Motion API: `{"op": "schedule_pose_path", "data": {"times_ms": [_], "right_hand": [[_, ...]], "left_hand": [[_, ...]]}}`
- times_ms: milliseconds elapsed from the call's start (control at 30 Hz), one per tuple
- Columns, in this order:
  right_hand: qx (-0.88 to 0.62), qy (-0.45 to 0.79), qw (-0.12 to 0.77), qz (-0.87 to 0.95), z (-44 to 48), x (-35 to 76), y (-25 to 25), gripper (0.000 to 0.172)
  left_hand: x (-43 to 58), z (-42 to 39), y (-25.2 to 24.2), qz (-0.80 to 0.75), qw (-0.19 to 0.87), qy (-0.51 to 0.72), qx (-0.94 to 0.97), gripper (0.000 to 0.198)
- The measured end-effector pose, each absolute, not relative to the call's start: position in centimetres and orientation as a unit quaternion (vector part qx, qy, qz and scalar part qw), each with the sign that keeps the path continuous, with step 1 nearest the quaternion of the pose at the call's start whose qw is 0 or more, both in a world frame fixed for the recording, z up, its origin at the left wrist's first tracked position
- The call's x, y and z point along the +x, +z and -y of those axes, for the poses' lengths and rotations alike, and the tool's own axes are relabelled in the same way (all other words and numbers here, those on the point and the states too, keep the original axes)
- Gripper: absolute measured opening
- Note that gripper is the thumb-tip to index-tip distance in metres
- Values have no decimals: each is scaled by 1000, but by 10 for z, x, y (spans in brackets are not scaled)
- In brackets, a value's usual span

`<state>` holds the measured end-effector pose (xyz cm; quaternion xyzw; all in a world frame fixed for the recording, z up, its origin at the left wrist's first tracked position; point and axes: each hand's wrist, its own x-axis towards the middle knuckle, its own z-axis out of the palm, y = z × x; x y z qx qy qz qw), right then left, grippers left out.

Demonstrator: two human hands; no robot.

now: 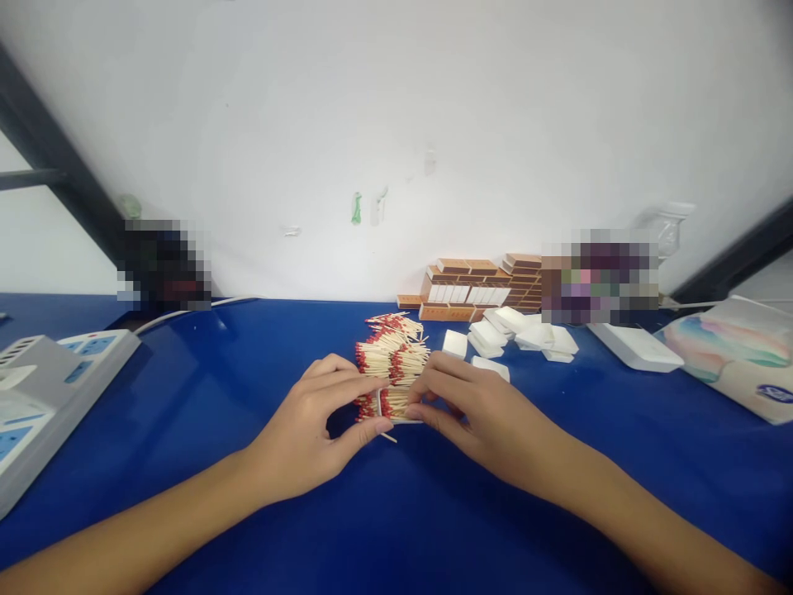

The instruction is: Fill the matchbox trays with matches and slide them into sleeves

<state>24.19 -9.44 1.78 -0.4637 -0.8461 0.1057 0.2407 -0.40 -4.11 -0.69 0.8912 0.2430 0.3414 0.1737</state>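
Observation:
My left hand point(310, 426) grips the left end of a small white matchbox tray point(379, 402) between thumb and fingers. Red-headed matches point(394, 403) lie inside it, their heads toward the left. At the tray's right end, my right hand point(474, 405) has its thumb and fingers closed on the matches; its fingertips partly hide them. Just behind the tray spreads a large pile of loose matches point(375, 359), mostly in rows with the heads to the left. A single match point(389, 437) lies on the table in front of the tray.
White inner trays point(489, 335) lie scattered right of the pile. Brown matchbox sleeves point(455, 312) are stacked against the white wall point(278, 149). A power strip point(55, 397) sits at left on the blue table point(297, 545). A tissue pack point(734, 355) and a white box point(638, 345) stand at right.

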Motion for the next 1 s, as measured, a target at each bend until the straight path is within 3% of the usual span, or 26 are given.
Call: {"op": "schedule_pose_path", "data": {"times_ms": [1000], "right_hand": [[-446, 128, 228, 856, 97, 240, 20, 11]], "left_hand": [[-5, 41, -8, -238, 184, 328, 895, 39]]}}
